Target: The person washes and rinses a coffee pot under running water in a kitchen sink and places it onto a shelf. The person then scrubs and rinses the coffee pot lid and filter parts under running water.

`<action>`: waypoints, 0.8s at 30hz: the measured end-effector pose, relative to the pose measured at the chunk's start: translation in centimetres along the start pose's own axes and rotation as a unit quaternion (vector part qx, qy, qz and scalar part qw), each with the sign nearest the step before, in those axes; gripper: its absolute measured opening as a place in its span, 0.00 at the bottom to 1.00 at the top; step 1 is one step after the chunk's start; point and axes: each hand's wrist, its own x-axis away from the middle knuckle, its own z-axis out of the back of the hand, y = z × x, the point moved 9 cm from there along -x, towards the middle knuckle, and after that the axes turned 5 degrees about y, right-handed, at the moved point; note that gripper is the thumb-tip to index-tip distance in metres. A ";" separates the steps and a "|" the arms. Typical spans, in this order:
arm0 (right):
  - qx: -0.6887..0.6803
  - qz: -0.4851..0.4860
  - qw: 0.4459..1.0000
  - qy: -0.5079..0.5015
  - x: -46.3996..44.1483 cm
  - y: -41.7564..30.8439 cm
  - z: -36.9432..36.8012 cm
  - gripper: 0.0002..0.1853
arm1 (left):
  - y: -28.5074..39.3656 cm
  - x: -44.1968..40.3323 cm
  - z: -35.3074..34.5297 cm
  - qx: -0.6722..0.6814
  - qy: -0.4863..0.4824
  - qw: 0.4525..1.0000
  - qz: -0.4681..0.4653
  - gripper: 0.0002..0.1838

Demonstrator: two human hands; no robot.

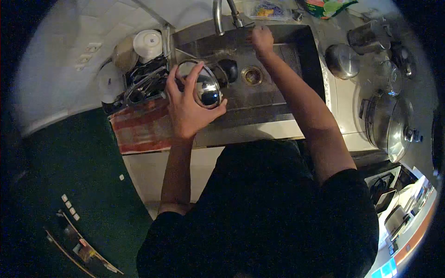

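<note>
My left hand [187, 104] grips a shiny steel bowl [206, 88], tilted over the left part of the sink, fingers spread across it and the thumb at its lower edge. Behind the bowl, a dark rounded item [228, 70] lies in the sink; its kind is unclear. My right hand [262, 41] is closed at the lever of the tap [238, 20], at the sink's back edge. The fingers are partly hidden. The curved spout [218, 21] hangs over the dark sink [282, 99], where a round drain [251, 75] shows.
Left of the sink, a rack of cutlery [146, 76] stands with a white bowl [148, 45] above it. A red-striped cloth [143, 127] lies in front. At right are a steel bowl [342, 61], a pot [368, 38] and a large lidded pan [387, 123]. A plastic container [266, 10] sits behind.
</note>
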 end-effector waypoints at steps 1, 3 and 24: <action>0.025 -0.003 1.000 0.002 -0.2 -1.0 0.1 0.20 | -0.3 0.3 -0.3 0.017 -0.005 1.000 0.018 0.58; 0.080 -0.011 0.997 0.001 -0.7 -2.4 0.4 0.20 | -0.9 0.7 -1.1 0.054 -0.013 0.997 0.055 0.58; 0.042 0.275 0.936 -0.216 16.7 -9.5 1.3 0.25 | -9.2 -2.6 -19.1 0.283 -0.034 0.937 0.203 0.53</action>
